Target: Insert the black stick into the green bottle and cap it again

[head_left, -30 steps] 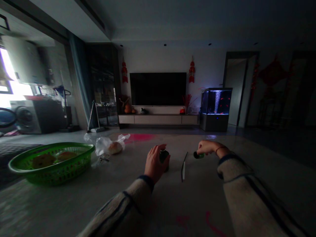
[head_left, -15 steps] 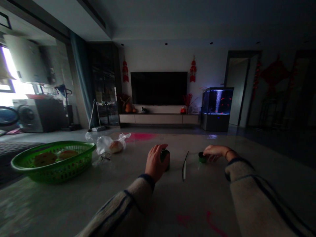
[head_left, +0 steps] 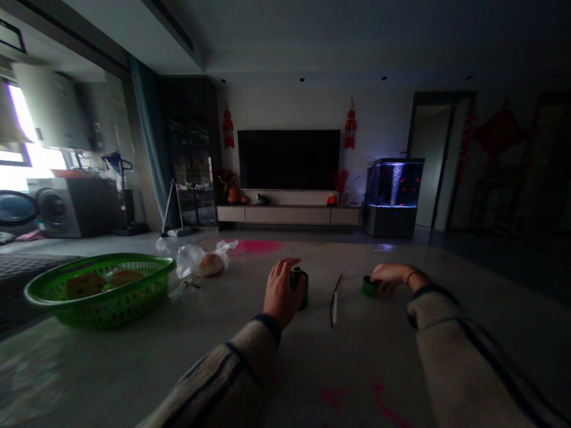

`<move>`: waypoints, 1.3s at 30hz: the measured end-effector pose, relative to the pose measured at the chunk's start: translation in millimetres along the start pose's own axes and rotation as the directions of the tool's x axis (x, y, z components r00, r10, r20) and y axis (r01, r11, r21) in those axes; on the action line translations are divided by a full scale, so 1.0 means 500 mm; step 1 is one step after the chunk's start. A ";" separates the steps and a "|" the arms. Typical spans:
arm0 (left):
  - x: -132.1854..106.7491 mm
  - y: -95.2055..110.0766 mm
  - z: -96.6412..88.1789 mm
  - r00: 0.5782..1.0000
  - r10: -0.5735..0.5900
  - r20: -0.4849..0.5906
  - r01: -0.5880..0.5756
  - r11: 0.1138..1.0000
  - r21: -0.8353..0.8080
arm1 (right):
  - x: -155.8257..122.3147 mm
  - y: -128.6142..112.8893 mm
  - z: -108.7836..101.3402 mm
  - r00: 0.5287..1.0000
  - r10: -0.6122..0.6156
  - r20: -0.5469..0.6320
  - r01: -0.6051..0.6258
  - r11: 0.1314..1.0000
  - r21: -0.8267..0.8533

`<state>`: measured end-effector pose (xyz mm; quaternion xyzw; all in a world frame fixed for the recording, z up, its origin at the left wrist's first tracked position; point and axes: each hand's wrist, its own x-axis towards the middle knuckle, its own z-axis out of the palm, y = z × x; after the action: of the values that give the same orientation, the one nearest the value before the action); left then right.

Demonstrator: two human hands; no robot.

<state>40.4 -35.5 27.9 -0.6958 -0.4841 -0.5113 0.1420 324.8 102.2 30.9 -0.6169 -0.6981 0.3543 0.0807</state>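
Note:
My left hand [head_left: 282, 292] curls around the left side of a dark green bottle [head_left: 304, 291], which stands upright on the table. The bottle's small round mouth is uncovered, and my palm and fingers hide part of its body. Further right, my right hand [head_left: 392, 277] reaches down with bent fingers at a short green cap [head_left: 368, 286]. This cap rests on the table with its hollow side up, and my fingertips grip its right edge. Between both hands lie a thin black stick [head_left: 332, 309] and a short white stick [head_left: 335, 308], side by side.
A green plastic basket [head_left: 100, 315] holding round yellowish items stands at the left. Near it lie a crumpled clear plastic bag [head_left: 190, 261], a round brownish bun-like item [head_left: 211, 264] and a small dark tangled object [head_left: 192, 282]. Pink marks [head_left: 254, 246] show on the tabletop [head_left: 285, 380].
The whole view has shifted very slightly. Both hands keep nearly the same pose, the left at the bottle and the right at the cap.

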 end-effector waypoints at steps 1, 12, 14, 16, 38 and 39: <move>0.000 -0.001 0.000 1.000 -0.010 -0.029 0.011 1.000 0.002 | -0.003 -0.010 -0.005 0.999 -0.009 -0.052 0.004 0.996 -0.093; -0.014 -0.081 0.045 0.961 -0.275 -0.007 0.274 0.959 -0.078 | -0.057 -0.201 0.077 0.937 -0.326 0.122 0.348 0.855 -0.384; -0.020 -0.095 0.057 0.938 -0.345 0.027 0.346 0.934 -0.086 | -0.057 -0.214 0.106 0.953 -0.262 0.152 0.302 0.825 -0.478; -0.024 -0.105 0.066 0.929 -0.368 0.044 0.371 0.923 -0.099 | -0.053 -0.218 0.124 0.958 -0.240 0.159 0.287 0.808 -0.515; -0.033 -0.110 0.078 0.876 -0.423 0.231 0.448 0.891 -0.069 | -0.020 -0.201 0.167 0.923 -0.384 0.030 0.316 0.710 -0.630; -0.033 -0.111 0.079 0.875 -0.424 0.232 0.451 0.889 -0.075 | -0.020 -0.201 0.169 0.921 -0.389 0.027 0.320 0.714 -0.623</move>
<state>17.5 10.1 -20.0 -0.6256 -0.6077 -0.4836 -0.0736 199.9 61.1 31.7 -0.4813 -0.8748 0.0516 -0.0212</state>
